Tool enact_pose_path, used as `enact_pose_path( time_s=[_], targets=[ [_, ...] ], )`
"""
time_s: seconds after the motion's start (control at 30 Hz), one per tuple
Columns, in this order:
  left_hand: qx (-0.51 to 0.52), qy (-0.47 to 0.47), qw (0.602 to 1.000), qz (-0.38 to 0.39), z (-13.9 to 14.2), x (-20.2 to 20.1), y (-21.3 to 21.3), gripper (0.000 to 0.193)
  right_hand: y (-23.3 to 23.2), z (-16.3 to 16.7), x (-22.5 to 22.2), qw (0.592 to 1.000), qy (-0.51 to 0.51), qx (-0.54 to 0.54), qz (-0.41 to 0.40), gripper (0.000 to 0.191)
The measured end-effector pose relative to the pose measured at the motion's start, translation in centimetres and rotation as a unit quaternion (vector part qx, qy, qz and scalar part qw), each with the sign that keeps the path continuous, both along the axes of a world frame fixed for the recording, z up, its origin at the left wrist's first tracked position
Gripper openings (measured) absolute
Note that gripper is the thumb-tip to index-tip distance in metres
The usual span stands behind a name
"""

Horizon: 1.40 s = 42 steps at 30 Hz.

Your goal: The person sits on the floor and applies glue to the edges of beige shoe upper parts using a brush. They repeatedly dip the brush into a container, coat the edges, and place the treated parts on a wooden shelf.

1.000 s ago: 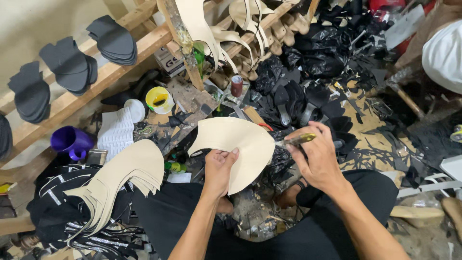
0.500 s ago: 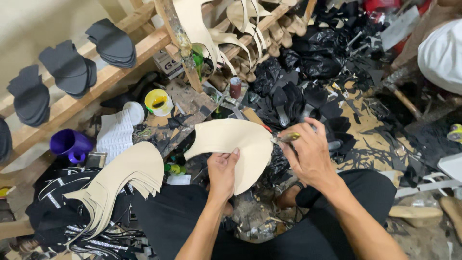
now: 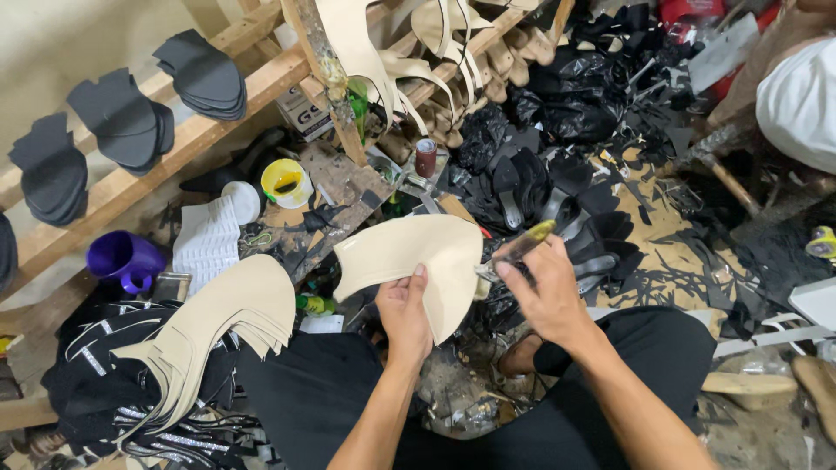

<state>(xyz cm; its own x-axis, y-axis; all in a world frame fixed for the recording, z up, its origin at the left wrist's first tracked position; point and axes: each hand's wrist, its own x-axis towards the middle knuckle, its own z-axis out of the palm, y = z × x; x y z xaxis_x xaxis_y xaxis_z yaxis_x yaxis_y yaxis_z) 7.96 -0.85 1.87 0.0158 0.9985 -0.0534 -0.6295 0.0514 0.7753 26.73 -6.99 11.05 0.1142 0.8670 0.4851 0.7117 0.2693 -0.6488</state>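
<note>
Leather piece [image 3: 418,257]: beige, curved, held up over our lap, above the cluttered floor.
Left hand [image 3: 403,315]: we pinch the piece's lower edge, thumb on top, fingers hidden behind it.
Right hand [image 3: 547,292]: closed around a brush [image 3: 520,246] with a yellowish handle; its tip meets the piece's right edge.
Stack of cut pieces [image 3: 222,326]: same beige, fanned out to our left, resting on dark striped material.
Purple mug [image 3: 126,259]: far left, beside a white ribbed pad [image 3: 205,242].
Yellow tub [image 3: 286,182]: on the wooden board, beyond the piece.
Black soles [image 3: 557,196]: heaped to the right.
</note>
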Motion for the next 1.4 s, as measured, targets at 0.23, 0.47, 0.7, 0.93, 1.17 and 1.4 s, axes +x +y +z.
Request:
enact_pose_path(
  time_s=[0.23, 0.47, 0.7, 0.93, 1.17, 1.4],
  targets=[
    [-0.048, -0.062, 0.988, -0.136, 2.2, -3.0, 0.7, 0.045, 4.1, -11.0, 2.9, 0.992, 0.081, -0.049, -0.088, 0.019],
    [-0.038, -0.061, 0.984, -0.165, 1.9, -3.7, 0.5, 0.023, 4.4, -20.6, 1.3, 0.976, -0.088, -0.169, -0.107, 0.026],
    [-0.038, -0.004, 0.988, -0.148, 1.8, -3.8, 0.6, 0.021, 4.8, -20.4, 1.1, 0.966, -0.180, -0.173, -0.067, 0.023],
    [-0.055, 0.025, 0.992, -0.112, 1.6, -2.5, 0.7, 0.026, 3.3, -18.7, 2.1, 0.956, -0.189, -0.217, -0.050, 0.019],
    [-0.015, 0.039, 0.995, -0.087, 1.4, -1.5, 0.3, 0.031, 0.9, -7.6, 0.6, 0.988, 0.096, -0.008, -0.124, 0.013],
    [-0.020, 0.026, 0.995, -0.096, 1.2, -0.2, -0.2, 0.029, 0.2, -0.7, -1.9, 0.988, 0.008, 0.122, -0.096, 0.017]
  ],
)
